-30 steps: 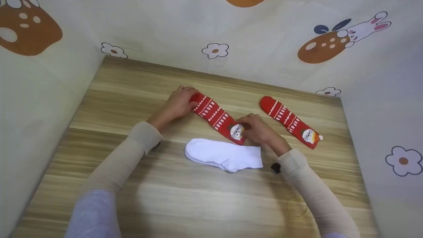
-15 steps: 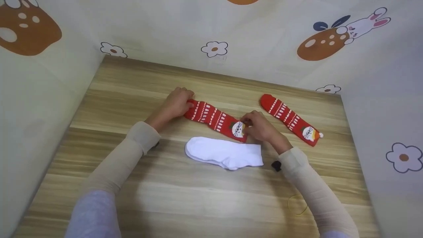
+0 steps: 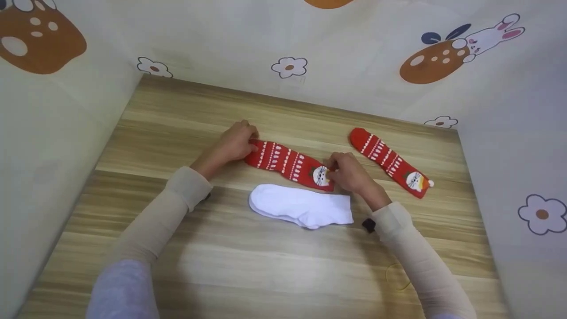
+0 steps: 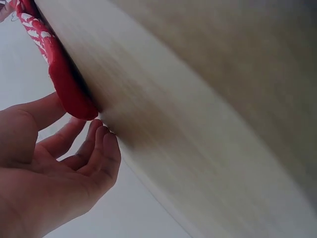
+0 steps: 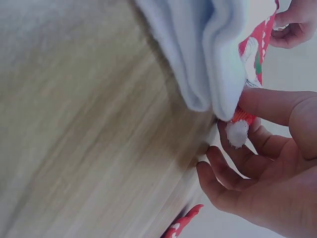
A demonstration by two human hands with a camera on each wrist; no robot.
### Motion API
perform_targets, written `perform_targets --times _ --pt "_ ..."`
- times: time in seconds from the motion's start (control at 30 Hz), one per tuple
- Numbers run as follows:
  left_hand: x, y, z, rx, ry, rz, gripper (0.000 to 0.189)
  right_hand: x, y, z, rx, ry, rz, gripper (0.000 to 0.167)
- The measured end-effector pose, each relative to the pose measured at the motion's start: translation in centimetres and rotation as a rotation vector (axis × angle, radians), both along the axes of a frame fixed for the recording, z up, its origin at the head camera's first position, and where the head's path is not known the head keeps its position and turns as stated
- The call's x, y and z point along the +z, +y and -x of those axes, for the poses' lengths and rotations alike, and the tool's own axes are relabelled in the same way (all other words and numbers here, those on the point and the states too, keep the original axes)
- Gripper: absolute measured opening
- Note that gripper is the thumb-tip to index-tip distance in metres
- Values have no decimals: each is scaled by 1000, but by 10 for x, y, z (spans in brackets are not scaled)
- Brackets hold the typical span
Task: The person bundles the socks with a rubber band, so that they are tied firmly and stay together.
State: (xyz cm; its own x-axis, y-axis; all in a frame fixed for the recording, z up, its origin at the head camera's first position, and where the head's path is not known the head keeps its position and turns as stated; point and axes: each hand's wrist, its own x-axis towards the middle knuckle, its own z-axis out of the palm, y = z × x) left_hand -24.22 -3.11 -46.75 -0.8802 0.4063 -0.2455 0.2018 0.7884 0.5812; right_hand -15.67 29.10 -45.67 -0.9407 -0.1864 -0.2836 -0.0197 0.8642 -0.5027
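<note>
A red sock with white patterned bands and a cat face lies flat, slanting slightly down to the right. At its toe end, my left hand holds the sock between thumb and curled fingers; the left wrist view has the red toe between them. My right hand pinches the cuff beside the cat face, where a white pompom shows among the fingers. Just below, a pair of white socks lies stacked, toes to the left.
A matching red sock with its own pompom lies farther right. Beside the right forearm is a thin yellow loop. Printed cloth walls border the wooden tabletop at the back and sides.
The held red sock has turned from a steep slant to nearly level, its toe end coming down and left with my left hand. My right hand has shifted slightly right with the cuff.
</note>
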Motion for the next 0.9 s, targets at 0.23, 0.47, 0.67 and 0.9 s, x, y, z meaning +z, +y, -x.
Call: perform_targets --times 0.23,0.47,0.67,0.9 --pt "0 -3 -4 3 -46 4 23 0 -1 -3 -20 23 -21 20" --pt "3 -10 -14 46 -71 -106 19 -2 4 -6 -51 63 14 17" --pt "6 -14 -20 82 -11 -270 20 -8 13 -14 -125 125 98 12" --pt "18 -16 -31 146 10 -403 20 -2 22 -27 -195 191 203 13"
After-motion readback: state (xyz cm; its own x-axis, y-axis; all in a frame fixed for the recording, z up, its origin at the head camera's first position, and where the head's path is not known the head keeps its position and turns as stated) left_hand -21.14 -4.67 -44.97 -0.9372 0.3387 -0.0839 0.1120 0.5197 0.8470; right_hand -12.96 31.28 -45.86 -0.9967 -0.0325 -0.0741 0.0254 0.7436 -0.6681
